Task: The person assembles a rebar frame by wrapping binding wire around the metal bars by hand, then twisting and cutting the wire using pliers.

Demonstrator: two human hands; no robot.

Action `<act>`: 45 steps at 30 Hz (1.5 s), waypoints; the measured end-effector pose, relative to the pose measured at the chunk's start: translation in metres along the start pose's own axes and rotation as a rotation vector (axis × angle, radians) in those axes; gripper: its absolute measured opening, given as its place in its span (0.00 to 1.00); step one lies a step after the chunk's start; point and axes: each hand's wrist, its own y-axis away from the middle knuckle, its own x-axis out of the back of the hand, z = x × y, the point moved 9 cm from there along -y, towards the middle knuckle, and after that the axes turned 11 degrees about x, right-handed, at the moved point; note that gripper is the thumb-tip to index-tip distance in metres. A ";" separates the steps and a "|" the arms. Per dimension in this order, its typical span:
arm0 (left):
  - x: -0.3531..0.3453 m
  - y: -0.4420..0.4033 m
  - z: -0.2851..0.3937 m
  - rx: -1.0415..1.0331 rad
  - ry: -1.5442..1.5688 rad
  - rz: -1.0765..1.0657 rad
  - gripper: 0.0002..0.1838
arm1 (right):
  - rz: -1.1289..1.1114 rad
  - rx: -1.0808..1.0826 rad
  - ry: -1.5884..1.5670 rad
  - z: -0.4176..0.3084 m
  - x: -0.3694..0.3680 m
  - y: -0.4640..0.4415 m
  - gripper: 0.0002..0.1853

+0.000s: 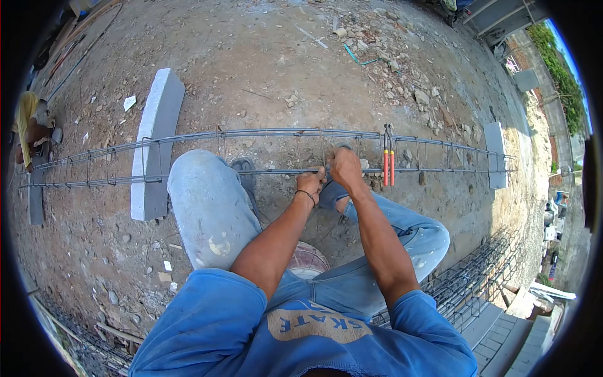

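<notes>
A long rebar cage point(270, 131) of thin steel bars with square stirrups lies across in front of me. My left hand point(310, 182), with a dark band at the wrist, is closed at the near bar beside a stirrup. Close to its right, my right hand point(345, 166) is closed too, at the same stretch of the cage. What the fingers pinch is too small to make out. Red-and-yellow handled pincers point(389, 160) hang on the cage to the right of my right hand.
Blocks point(154, 119) point(496, 154) support the cage. Another person point(28, 125) crouches at the far left end. Rubble point(421, 97) lies at the upper right, and more rebar cages point(471, 276) are stacked at the lower right. A round bucket point(308, 259) is beneath me.
</notes>
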 end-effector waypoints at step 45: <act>-0.055 0.104 0.014 0.228 -0.128 -0.097 0.06 | 0.857 -0.031 -0.460 -0.001 -0.050 0.094 0.07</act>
